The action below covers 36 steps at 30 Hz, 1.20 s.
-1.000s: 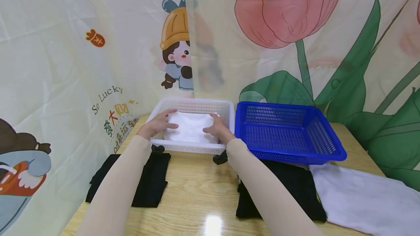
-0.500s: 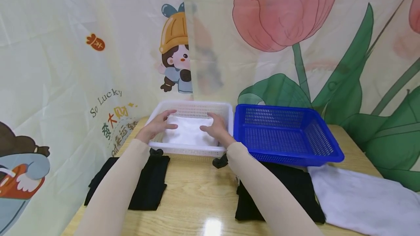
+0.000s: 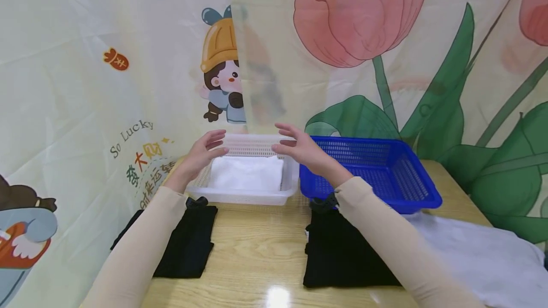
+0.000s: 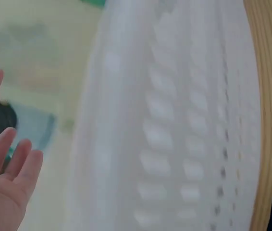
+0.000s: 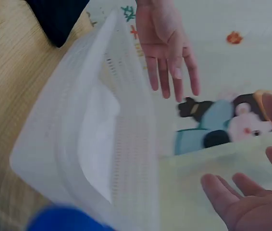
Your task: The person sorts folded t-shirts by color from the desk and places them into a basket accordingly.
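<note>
Head view: a person's left hand [image 3: 201, 156] and right hand [image 3: 301, 149] hang above a white basket [image 3: 239, 198], well apart from each other, fingers loosely extended, both holding nothing. A white cloth [image 3: 246, 173], folded into a neat rectangle, lies flat inside that basket. The step in hand appears to be the laying of this cloth, seemingly complete; a next move on another piece would call for bringing the hands down to the table [image 3: 252, 251]. The right hand lies partly across the near left end of a blue basket [image 3: 417, 170], which is rectangular with slotted plastic walls. Black cloths, matt and soft-edged, lie at left [image 3: 188, 246] and at right [image 3: 342, 255]; beside the latter spreads a pale cloth [image 3: 484, 251], softly wrinkled. The wood grain carries a glossy highlight, and a printed sheet [image 3: 274, 61] hangs behind.

Left wrist view: the white basket's wall fills the middle, blurred, its smooth rim above rows of small slots; spread fingers at the left edge touch nothing visible.

Right wrist view: the left hand points its straight fingers downward beyond the basket; the right hand, cut by the frame, shows gently bent, parted fingers. The white cloth shows smooth within the translucent-looking wall.
</note>
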Tool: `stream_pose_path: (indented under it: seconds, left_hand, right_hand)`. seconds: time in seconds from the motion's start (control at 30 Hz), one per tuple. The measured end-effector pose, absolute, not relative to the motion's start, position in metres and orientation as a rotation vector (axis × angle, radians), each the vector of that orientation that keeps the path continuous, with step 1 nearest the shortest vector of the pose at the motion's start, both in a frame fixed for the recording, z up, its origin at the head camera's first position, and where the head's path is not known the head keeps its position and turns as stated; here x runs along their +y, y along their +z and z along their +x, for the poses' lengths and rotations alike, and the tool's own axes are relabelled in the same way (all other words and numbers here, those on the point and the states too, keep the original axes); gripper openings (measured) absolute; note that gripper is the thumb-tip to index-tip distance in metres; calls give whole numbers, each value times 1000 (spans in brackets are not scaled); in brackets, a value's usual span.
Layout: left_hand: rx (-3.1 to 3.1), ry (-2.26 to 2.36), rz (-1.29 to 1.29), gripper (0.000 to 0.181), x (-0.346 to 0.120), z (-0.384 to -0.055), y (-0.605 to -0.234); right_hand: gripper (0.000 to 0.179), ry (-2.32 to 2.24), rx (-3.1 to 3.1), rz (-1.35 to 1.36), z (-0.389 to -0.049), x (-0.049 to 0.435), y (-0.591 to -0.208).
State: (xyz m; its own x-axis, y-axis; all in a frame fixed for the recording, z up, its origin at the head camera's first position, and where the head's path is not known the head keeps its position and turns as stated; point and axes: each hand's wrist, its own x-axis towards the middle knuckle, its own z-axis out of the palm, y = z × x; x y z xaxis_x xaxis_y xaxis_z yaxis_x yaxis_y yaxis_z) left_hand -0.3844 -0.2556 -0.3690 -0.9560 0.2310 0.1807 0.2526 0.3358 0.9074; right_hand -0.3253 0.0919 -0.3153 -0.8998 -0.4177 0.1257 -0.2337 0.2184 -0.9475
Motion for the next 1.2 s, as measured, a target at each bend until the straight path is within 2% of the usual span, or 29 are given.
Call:
stream_pose_path:
  seconds: [0.27,0.5,0.87,1.2]
  left_hand:
    - [-2471,-1824,-734,67,-202,-327,-333]
    - [-2450,-1936,-986,63,-134,-279,-326]
    - [-2488,-2052,-1348,60,-26,-228,-349]
    - [-2594,-2196,-1336,60,60,-200,-387]
  right_hand:
    - [71,-1643,2425,-715,-262,185,-277]
    - [68,-1508,2626,-597,-207,270,-279]
    - [70,-1366,2857,-189,-152,404,-340]
    - [64,-1375,2945,42,-120,489,-411]
